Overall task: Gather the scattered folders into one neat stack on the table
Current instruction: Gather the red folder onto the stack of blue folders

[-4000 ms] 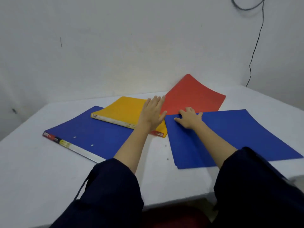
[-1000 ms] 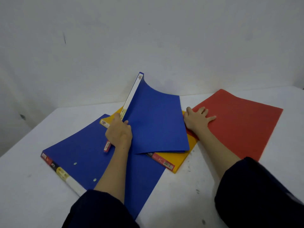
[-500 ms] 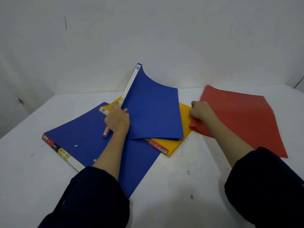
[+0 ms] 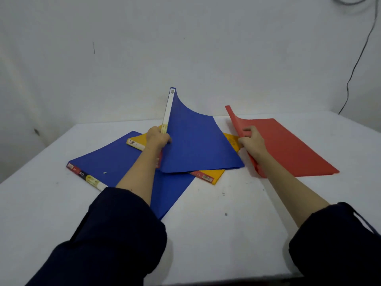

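A large blue folder [image 4: 115, 159] lies flat on the white table [image 4: 216, 223] at the left. On it rests a yellow folder [image 4: 208, 176]. My left hand [image 4: 157, 138] grips the spine of a second blue folder [image 4: 198, 145], tilted up over the yellow one with its far corner raised. My right hand [image 4: 251, 141] pinches the left edge of a red folder [image 4: 288, 147], whose near-left edge curls up off the table while its right part lies flat.
A white wall stands close behind the table. A black cable [image 4: 358, 58] hangs down the wall at the right. The table's front edge runs just below my dark sleeves.
My right hand has closed on the red folder's edge and lifted it, so the edge curls up. The left hand has tilted the upper blue folder a little steeper.
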